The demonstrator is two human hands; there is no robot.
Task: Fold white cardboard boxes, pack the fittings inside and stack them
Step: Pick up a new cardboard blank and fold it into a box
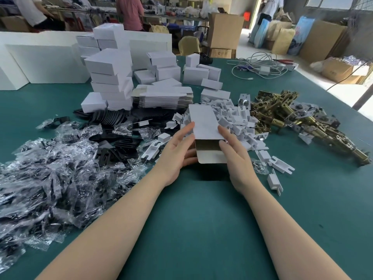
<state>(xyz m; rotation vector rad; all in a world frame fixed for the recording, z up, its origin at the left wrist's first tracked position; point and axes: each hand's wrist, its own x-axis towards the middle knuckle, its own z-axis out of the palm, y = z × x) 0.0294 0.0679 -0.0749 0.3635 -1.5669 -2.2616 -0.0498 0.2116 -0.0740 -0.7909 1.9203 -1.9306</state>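
A white cardboard box [204, 122] is held above the green table [201, 219], its open end with a loose flap facing me. My left hand [177, 152] grips its left side, thumb on top and fingers underneath. My right hand [234, 156] grips the right side, thumb on the top face. The inside of the box looks empty. Brass-coloured metal fittings [292, 116] lie in a heap to the right. Flat unfolded box blanks [163, 98] are stacked behind the held box, and folded white boxes [111, 81] stand stacked at the back left.
Clear plastic bags with dark parts [46, 178] cover the left of the table. Black plates [119, 146] and small white card inserts [236, 118] lie around the held box. Cables [260, 65] lie at the far right. People stand at benches behind.
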